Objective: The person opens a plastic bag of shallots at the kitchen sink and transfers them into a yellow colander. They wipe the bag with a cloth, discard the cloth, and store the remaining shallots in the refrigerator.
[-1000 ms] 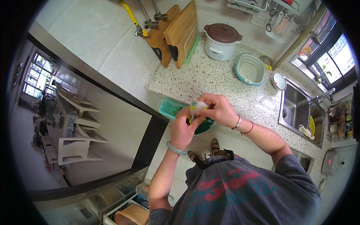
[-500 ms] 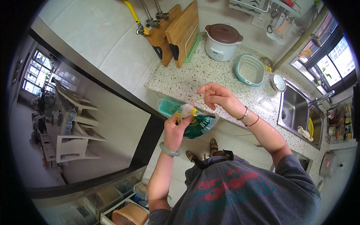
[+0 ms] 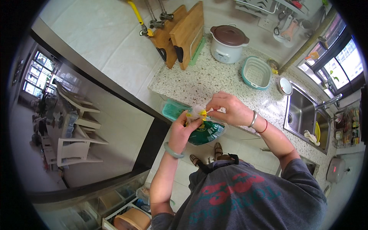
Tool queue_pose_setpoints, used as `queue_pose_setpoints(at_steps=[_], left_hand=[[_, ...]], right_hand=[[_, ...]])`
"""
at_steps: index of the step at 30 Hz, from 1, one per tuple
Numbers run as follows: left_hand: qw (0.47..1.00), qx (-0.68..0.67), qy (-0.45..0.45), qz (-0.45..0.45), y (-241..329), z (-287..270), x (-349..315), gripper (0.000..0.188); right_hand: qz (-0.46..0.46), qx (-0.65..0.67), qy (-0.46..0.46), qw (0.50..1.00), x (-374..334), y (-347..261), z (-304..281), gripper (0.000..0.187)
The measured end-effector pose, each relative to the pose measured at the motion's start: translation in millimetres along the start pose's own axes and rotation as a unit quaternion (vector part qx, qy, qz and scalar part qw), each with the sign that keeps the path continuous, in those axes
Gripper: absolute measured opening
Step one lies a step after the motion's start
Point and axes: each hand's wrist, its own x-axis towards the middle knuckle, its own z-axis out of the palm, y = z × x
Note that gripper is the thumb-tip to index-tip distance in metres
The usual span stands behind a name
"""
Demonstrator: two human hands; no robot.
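A green and clear plastic bag (image 3: 207, 132) hangs in front of the counter edge, its neck bunched at the top with yellow parts showing. My left hand (image 3: 183, 130) is closed round that gathered neck, thumb pressed on it. On the other side, my right hand (image 3: 230, 109) has thumb and forefinger together at the neck. Whatever lies in that right pinch is too small to make out. A teal tray-like container (image 3: 173, 110) is beside the bag at the counter's left front.
On the speckled counter (image 3: 180, 85) stand two wooden cutting boards (image 3: 187, 36), a white cooker with a brown lid (image 3: 229, 43), a teal draining basket (image 3: 256, 73) and a small bowl (image 3: 285, 86). The sink (image 3: 303, 107) is at right; a dark door frame (image 3: 99, 73) is at left.
My right hand has come down to the bag's neck; earlier it was raised with a thin strand stretching from its fingers to the bag. My left hand has shifted slightly right with the bag.
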Motion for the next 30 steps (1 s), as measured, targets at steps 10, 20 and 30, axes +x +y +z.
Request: queue_pose_setpoints(at_steps=[10,20,30], left_hand=[[0.994,0.072,-0.066,-0.049,-20,2,11,0.031],[0.995,-0.065,0.021,-0.068,-18,-13,10,0.025],[0.999,0.025,-0.033,-0.014,1,-12,-4,0.031]], right_hand=[[0.163,0.245,0.013,0.956,12,-7,4,0.012],[-0.098,-0.054,-0.027,0.993,-6,-21,23,0.011],[0.268,0.345,-0.015,0.899,-6,43,12,0.027]])
